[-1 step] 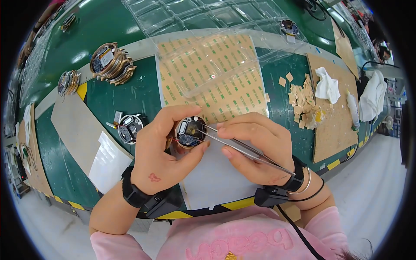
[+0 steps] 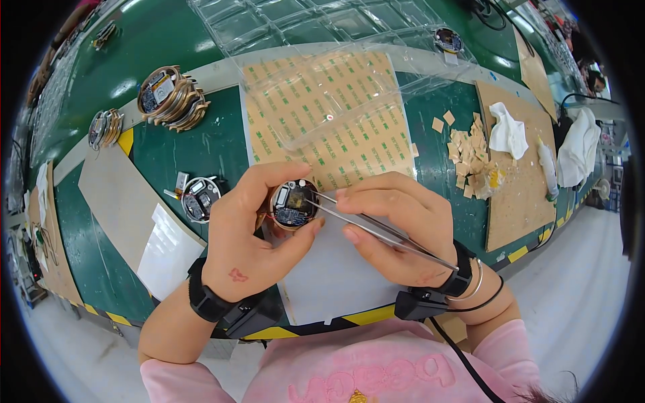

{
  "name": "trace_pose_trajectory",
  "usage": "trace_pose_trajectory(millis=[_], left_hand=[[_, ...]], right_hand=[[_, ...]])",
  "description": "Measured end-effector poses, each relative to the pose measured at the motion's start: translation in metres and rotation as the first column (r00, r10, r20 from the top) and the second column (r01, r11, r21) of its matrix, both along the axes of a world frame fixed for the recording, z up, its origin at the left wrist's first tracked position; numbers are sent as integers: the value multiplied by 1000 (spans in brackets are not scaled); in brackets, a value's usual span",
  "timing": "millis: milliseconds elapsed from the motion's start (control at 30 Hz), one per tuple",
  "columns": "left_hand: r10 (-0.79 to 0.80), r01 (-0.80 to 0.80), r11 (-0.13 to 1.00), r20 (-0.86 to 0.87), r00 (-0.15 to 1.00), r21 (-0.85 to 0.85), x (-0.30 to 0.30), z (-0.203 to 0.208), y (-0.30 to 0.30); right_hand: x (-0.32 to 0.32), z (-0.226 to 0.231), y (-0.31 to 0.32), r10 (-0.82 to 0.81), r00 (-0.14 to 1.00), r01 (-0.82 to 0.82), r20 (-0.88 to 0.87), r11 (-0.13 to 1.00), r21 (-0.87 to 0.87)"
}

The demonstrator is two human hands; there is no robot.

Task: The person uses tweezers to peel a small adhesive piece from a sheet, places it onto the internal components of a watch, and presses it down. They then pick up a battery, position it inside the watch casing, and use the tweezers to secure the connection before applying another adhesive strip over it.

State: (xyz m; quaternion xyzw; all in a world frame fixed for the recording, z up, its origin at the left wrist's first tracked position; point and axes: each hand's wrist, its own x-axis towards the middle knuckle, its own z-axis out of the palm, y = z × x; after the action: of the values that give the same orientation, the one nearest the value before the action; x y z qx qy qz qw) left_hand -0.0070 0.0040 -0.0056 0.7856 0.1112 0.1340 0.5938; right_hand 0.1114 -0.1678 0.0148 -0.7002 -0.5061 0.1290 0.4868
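Between the thumb and fingers of my left hand (image 2: 252, 232) is a round watch-like case (image 2: 293, 203) with a circuit board and dark parts showing. My right hand (image 2: 400, 225) pinches a pair of metal tweezers (image 2: 383, 232). Their tips reach over the right side of the case; whether they grip anything there is too small to tell. Left of my left hand lies another round circuit assembly (image 2: 201, 199) with a small metal part beside it. Below both hands a white sheet (image 2: 336, 282) covers the table's near part.
Ahead lies a tan adhesive sheet (image 2: 336, 127) with green print, partly under a clear plastic tray (image 2: 322, 40). Stacked round cases (image 2: 171, 97) stand at the far left. To the right are loose tan squares (image 2: 467, 148), a brown board (image 2: 521, 195) and a white cloth (image 2: 508, 131).
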Motion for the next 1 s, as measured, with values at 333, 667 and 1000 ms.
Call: trace_pose_trajectory(millis=[333,667,1000], left_hand=[[-77,78,997,34,996,-24,-2,-1,2],[-123,131,983,63,990,-129,-4,-1,4],[-101,111,986,86,991,-121,-5,-3,4]], right_hand=[[6,-1,-4,34,969,-47,-245,998,-46],[3,-5,-2,-22,765,2,-644,999,-32],[5,1,-2,79,982,-82,-170,997,-9]])
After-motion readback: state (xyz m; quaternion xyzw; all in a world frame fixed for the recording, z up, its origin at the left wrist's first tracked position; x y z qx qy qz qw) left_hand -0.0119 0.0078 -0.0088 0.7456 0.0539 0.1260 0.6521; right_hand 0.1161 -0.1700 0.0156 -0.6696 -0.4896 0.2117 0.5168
